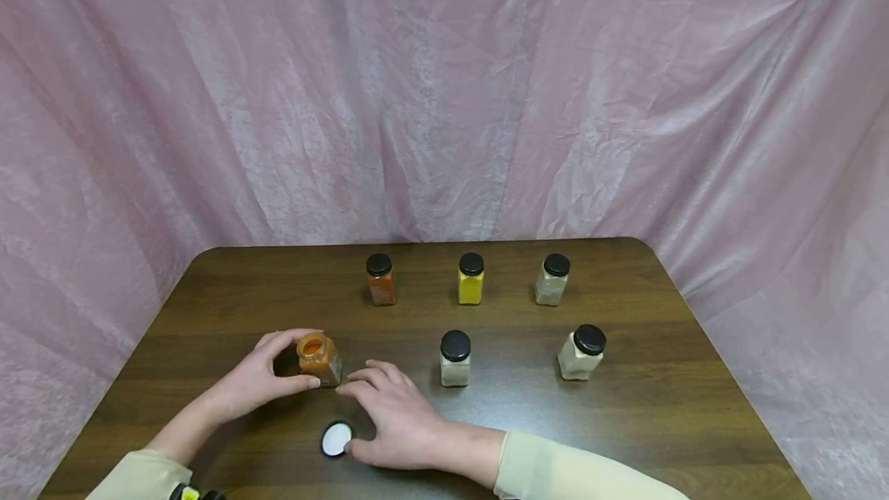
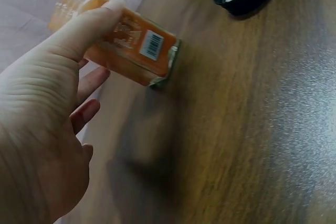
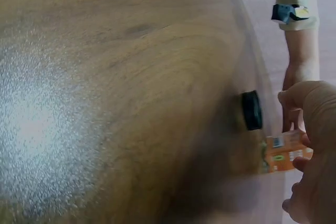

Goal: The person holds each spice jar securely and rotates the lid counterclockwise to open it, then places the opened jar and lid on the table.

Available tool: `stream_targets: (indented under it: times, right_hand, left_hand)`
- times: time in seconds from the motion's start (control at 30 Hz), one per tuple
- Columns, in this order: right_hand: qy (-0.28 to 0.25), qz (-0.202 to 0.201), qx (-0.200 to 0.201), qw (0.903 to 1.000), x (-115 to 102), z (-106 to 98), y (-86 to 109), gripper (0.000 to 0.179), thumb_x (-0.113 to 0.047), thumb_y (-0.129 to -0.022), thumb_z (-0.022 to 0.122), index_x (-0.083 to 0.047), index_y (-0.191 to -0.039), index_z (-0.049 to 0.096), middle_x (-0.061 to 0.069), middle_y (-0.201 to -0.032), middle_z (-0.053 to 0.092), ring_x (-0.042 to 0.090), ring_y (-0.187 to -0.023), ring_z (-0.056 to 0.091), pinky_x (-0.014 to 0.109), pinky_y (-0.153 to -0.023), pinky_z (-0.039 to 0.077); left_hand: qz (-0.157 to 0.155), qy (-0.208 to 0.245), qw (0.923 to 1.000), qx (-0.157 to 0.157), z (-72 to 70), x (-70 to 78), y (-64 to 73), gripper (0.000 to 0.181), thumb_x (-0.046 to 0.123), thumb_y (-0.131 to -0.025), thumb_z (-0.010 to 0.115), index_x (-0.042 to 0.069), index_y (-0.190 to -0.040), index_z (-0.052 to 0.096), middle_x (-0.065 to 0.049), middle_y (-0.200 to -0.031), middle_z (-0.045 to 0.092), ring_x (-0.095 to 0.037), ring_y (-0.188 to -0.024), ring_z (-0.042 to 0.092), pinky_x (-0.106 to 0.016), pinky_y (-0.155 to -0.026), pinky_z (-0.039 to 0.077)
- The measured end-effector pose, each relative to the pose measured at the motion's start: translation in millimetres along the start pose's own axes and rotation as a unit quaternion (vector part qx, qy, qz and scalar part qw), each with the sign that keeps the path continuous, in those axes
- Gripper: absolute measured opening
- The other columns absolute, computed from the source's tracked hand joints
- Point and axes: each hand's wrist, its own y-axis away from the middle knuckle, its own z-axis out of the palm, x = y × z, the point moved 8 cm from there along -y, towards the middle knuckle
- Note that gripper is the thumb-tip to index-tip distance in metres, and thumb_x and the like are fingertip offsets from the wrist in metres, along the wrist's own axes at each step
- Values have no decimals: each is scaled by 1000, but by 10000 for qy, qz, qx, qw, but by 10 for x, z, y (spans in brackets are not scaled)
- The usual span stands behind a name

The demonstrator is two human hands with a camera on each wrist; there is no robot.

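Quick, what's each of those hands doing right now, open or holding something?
Left hand: holding the uncapped orange jar.
Right hand: open, holding nothing, near the black lid.

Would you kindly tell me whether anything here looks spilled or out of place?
No spill shows. What stands out is the orange jar, uncapped in the left hand while the other five jars are capped; a black lid lies white side up nearby.
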Motion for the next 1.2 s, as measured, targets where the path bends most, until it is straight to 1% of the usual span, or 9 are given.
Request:
stream_targets:
  times: [0.13, 0.23, 0.47, 0.6, 0.73, 0.9, 1.03, 1.1, 1.2]
  right_hand:
    - [-72, -212, 228, 9995, -65, -185, 41, 59, -47, -93, 70, -27, -145, 54, -9, -145, 51, 14, -141, 38, 40, -113, 36]
    - [-50, -444, 589, 9973, -124, -345, 91, 51, -45, -94, 69, -27, -141, 58, -12, -137, 55, 8, -131, 44, 34, -108, 40]
    - [-152, -895, 1398, 9860, -238, -756, 246, 41, -40, -96, 69, -27, -134, 63, -15, -129, 59, 4, -125, 47, 31, -105, 41]
    - [-318, -1031, 1894, 9760, -256, -994, 339, 43, -35, -92, 74, -24, -132, 64, -13, -129, 61, 6, -125, 49, 32, -103, 42]
    - [-421, -1156, 2253, 9665, -240, -1208, 431, 43, -32, -91, 76, -22, -131, 65, -12, -130, 61, 9, -125, 50, 33, -103, 42]
    - [-378, -1289, 2639, 9551, -192, -1503, 550, 44, -28, -89, 78, -18, -130, 65, -7, -128, 63, 15, -123, 53, 36, -104, 42]
    - [-438, -1275, 2833, 9495, -137, -1742, 648, 44, -25, -89, 79, -16, -130, 65, -5, -128, 63, 18, -124, 53, 38, -105, 41]
    - [-474, -1242, 2892, 9480, -102, -1853, 706, 44, -24, -89, 78, -16, -131, 65, -4, -130, 63, 20, -125, 53, 39, -106, 40]
    - [-519, -1155, 2962, 9467, -41, -2006, 784, 45, -22, -89, 78, -15, -132, 64, -3, -132, 64, 23, -127, 52, 39, -108, 38]
  left_hand:
    - [96, 136, 9998, 63, -95, 58, 40, 64, 42, -87, 83, 34, -143, 53, -1, -144, 48, -31, -137, 30, -69, -102, 29]
    - [245, 179, 9994, 165, -183, 115, 89, 61, 36, -92, 79, 32, -146, 51, 2, -144, 49, -31, -138, 30, -69, -101, 28]
    - [484, 196, 9964, 673, -443, 350, 188, 53, 26, -102, 66, 29, -151, 47, 1, -150, 46, -30, -141, 24, -73, -100, 25]
    - [733, 192, 9919, 1023, -597, 554, 233, 53, 20, -102, 66, 28, -150, 48, 4, -151, 45, -19, -141, 23, -71, -101, 24]
    - [976, 162, 9877, 1213, -704, 732, 271, 56, 14, -100, 68, 27, -150, 48, 5, -152, 45, -9, -142, 21, -73, -103, 20]
    - [1181, 161, 9841, 1315, -782, 929, 301, 59, 11, -98, 70, 23, -151, 49, 3, -154, 46, -17, -149, 14, -72, -112, 8]
    - [1300, 145, 9820, 1361, -812, 1094, 324, 62, 9, -96, 73, 23, -151, 49, 4, -153, 45, -20, -152, 10, -73, -112, 6]
    - [1400, 47, 9804, 1385, -821, 1198, 332, 65, 7, -93, 75, 24, -151, 49, 5, -152, 46, -21, -152, 11, -68, -116, 6]
    - [1634, -138, 9763, 1411, -825, 1380, 357, 70, 6, -90, 78, 25, -150, 50, 4, -150, 47, -21, -151, 14, -48, -121, 7]
